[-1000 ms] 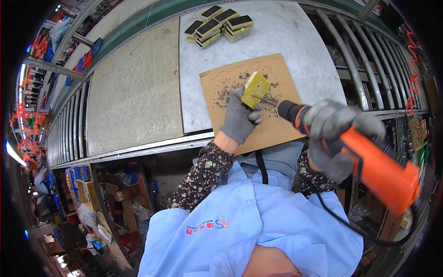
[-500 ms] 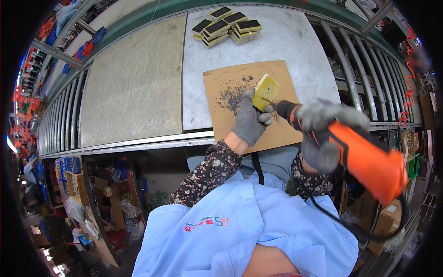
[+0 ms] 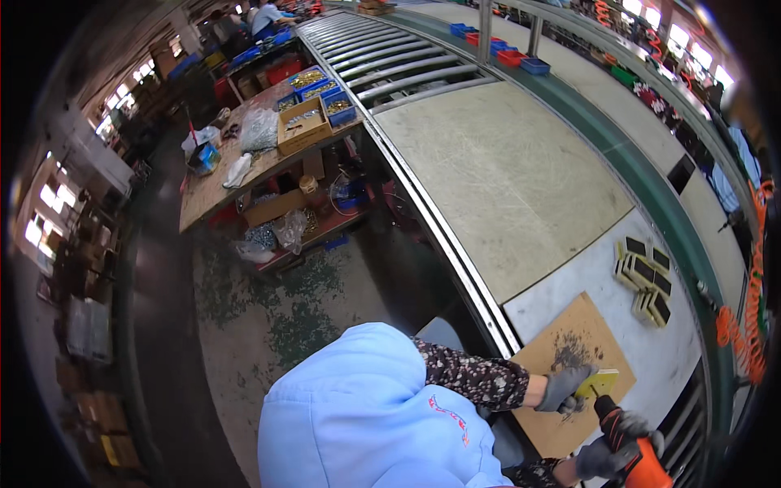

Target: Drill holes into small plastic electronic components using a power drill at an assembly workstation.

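Observation:
My left hand (image 3: 561, 389), in a grey glove, grips a small yellow rectangular block (image 3: 603, 381) above a sheet of brown cardboard (image 3: 543, 429) at the lower right. An orange and black power drill (image 3: 648, 469) is held in my right hand (image 3: 599, 460), also gloved in grey. The drill's bit points at the block's face and appears to meet it; how deep it goes I cannot tell. Dark crumbs (image 3: 573, 348) lie scattered over the cardboard beside my left hand. Beyond the cardboard stands a pile of several similar blocks with black tops (image 3: 643, 276).
A beige board (image 3: 496, 187) covers the bench to the left, followed by metal rollers (image 3: 399, 61). On a wooden side table (image 3: 256, 154) stand blue bins (image 3: 338, 106) and a cardboard box (image 3: 303, 126) of small parts. Orange coiled hoses (image 3: 752, 325) hang at right.
My view has swung to the left, so the hands and bench now sit at the lower right. The left hand still holds the block, and the right hand still holds the drill against it.

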`<state>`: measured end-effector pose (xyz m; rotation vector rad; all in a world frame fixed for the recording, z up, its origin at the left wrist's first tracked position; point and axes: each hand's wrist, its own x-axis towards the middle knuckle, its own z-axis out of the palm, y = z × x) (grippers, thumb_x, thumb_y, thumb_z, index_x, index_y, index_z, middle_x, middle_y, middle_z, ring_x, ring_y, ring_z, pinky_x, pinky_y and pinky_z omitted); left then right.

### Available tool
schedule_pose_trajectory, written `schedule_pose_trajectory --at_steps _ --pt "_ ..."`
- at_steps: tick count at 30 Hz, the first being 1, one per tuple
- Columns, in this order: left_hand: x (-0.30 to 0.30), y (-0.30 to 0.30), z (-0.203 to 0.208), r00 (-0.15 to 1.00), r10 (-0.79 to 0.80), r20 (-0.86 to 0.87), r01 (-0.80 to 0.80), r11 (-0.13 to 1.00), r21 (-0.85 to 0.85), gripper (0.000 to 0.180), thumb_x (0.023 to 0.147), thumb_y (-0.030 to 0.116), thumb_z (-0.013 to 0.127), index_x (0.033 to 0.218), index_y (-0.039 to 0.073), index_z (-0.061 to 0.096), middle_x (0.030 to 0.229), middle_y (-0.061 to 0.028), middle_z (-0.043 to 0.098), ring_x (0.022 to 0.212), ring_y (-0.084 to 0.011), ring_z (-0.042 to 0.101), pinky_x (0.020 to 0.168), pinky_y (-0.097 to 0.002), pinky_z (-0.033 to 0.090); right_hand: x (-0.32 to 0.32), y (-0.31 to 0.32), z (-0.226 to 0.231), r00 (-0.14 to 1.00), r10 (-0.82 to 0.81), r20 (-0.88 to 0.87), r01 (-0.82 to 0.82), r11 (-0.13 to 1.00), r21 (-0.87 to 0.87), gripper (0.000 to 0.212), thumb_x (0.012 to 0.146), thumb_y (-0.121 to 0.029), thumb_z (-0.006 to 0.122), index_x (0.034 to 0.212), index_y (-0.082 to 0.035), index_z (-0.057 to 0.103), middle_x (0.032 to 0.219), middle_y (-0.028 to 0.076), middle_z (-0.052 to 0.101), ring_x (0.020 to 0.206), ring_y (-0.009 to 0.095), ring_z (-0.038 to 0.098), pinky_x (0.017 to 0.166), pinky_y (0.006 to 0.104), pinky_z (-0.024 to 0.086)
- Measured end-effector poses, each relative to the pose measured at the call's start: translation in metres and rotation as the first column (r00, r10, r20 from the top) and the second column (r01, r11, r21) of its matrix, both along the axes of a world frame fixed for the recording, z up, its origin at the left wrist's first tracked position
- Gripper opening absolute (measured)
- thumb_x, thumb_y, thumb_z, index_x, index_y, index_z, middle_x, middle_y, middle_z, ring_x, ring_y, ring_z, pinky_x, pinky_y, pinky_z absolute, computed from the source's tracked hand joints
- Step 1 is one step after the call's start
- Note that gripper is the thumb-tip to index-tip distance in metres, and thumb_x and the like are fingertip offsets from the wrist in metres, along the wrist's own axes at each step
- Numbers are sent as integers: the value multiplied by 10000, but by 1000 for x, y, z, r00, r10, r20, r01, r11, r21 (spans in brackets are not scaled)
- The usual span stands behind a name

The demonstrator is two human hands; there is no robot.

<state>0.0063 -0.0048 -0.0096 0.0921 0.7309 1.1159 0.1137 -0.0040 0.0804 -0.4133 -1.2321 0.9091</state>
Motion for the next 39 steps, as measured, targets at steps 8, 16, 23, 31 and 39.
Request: schedule_pose_trajectory --at_steps 8,16,23,31,39 --pt "-21 12 -34 952 252 -171 -220 957 187 453 841 536 388 1061 167 530 775 -7 557 455 -97 414 361 -242 293 -4 -21 20 980 -156 -123 147 986 -74 381 651 -272 540 895 8 454 649 85 428 562 166 416 551 324 348" --pt "-50 12 7 964 -101 246 71 989 128 469 822 545 372 997 136 519 645 -21 470 380 -63 286 445 -225 273 27 -2 69 994 -62 -92 94 909 406 523 782 -367 579 1154 -50 392 646 33 443 452 120 436 424 275 355" --pt "-28 3 26 995 -56 84 45 991 124 474 833 566 341 923 127 496 601 -16 434 367 -69 256 400 -219 243 33 1 60 991 102 -88 -49 882 469 524 789 -312 581 1166 -35 346 644 44 468 426 126 454 411 269 415" --pt "-21 -11 25 997 -5 -82 6 1000 18 440 851 525 348 942 121 496 620 -25 450 373 -58 269 381 -200 235 14 2 41 989 146 -36 -115 889 443 425 764 -266 594 1064 -48 388 676 58 462 486 143 457 477 305 406" --pt "-15 -13 21 994 5 -110 3 998 70 437 871 478 321 958 85 493 629 -39 446 384 -61 251 388 -197 240 9 -4 39 994 101 43 -108 969 222 424 752 -298 649 1004 -61 402 673 61 441 511 149 434 488 318 387"
